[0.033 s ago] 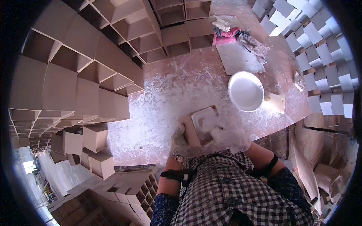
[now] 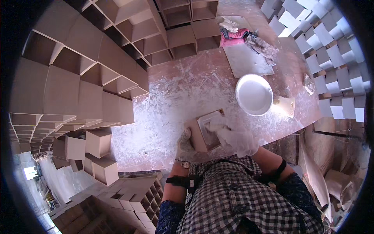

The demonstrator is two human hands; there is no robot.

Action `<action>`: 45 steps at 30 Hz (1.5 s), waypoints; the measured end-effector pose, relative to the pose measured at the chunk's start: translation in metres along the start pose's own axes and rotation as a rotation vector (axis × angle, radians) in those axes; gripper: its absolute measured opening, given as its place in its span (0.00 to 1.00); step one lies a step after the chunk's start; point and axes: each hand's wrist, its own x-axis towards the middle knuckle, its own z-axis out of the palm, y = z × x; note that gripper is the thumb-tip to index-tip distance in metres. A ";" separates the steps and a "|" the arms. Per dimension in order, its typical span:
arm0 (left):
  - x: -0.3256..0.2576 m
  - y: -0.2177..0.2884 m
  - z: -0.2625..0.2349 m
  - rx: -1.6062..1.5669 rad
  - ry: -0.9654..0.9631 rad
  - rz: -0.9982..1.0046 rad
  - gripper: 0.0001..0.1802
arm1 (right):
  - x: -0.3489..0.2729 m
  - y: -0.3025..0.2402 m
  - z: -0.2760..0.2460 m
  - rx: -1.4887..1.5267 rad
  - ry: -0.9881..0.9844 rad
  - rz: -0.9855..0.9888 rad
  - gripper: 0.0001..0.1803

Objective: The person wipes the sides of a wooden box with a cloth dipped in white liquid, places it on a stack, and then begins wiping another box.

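My left hand (image 2: 185,146), in a pale knitted glove, is closed on the left side of a brown cardboard box (image 2: 196,135). The box sits tilted near the table's front edge, its opening upward. Inside it shows a whitish inner surface with a pale, roughly rectangular edge. My right hand (image 2: 224,134), in a whitish glove with a translucent cuff over the wrist, reaches into the opening from the right. Its fingers are drawn together against the inside; whatever they may hold is hidden. A round white basin (image 2: 254,95) with whitish contents stands beyond the right hand.
The reddish table (image 2: 167,93) is smeared with white powder. Stacked open cardboard boxes (image 2: 117,66) line its left and far sides. At the back right, pink and grey cloths (image 2: 237,35) lie on a pale board (image 2: 249,62). More stacked boxes (image 2: 331,54) rise at the right.
My right hand has shifted slightly within the box opening, and its fingers look less blurred. The left hand and the box have stayed in place.
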 end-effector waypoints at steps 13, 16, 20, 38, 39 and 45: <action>0.002 0.002 0.004 0.022 -0.097 -0.027 0.39 | 0.036 0.024 0.051 0.605 0.369 0.023 0.11; -0.006 0.007 0.012 0.085 -0.130 -0.048 0.38 | 0.030 0.007 0.053 0.510 0.423 0.002 0.09; -0.002 0.002 0.007 0.008 -0.038 -0.008 0.39 | 0.018 0.018 0.046 0.468 0.534 -0.071 0.09; -0.006 0.012 0.010 0.024 -0.123 -0.121 0.39 | 0.034 0.000 0.058 0.426 0.454 -0.007 0.04; -0.009 0.013 0.020 -0.016 -0.189 -0.154 0.39 | 0.033 0.007 0.054 0.372 0.409 -0.039 0.04; -0.004 0.009 -0.004 -0.057 -0.078 -0.104 0.38 | 0.022 0.027 0.027 -0.355 0.070 -0.603 0.09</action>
